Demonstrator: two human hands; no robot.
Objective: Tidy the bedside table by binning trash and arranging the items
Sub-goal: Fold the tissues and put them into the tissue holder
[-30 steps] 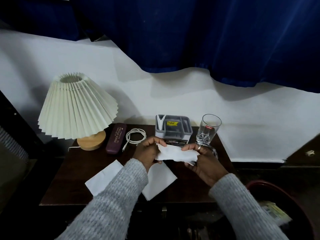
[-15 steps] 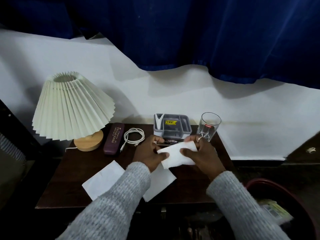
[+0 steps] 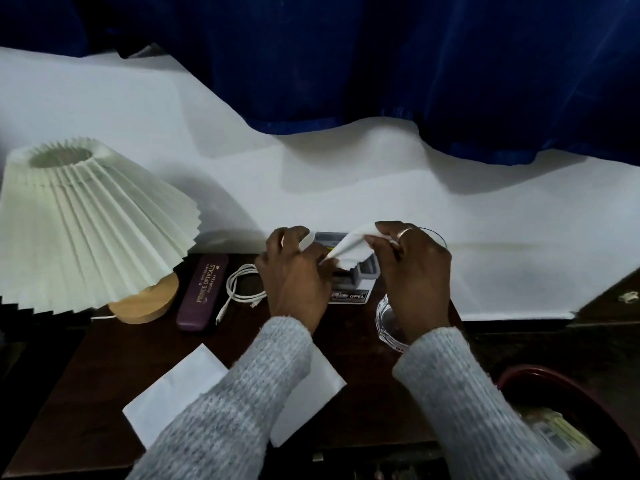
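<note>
- Your left hand point(image 3: 294, 275) and right hand point(image 3: 414, 268) are raised together at the middle of the frame, each pinching one end of a small crumpled white tissue point(image 3: 349, 252) between thumb and fingers.
- That tissue hangs between your hands, held up in front of a grey plastic organiser box point(image 3: 362, 275) with an "OPEL" label, off the dark brown wooden bedside table point(image 3: 104, 393).
- A clear cut-glass tumbler point(image 3: 388, 318) stands just below your right wrist, partly hidden by it.
- Left of your left hand lie a coiled white charging cable point(image 3: 240, 289) and, beside it, a maroon spectacle case point(image 3: 202, 292) printed in gold.
- A cream pleated lamp shade point(image 3: 90, 230) on a round wooden base point(image 3: 145, 303) fills the left of the frame.
- A flat white paper sheet point(image 3: 173, 393) lies under your grey knitted sleeves point(image 3: 242, 393), lower centre.
- A dark red bin point(image 3: 554, 382) holding some wrappers sits at the lower right.
</note>
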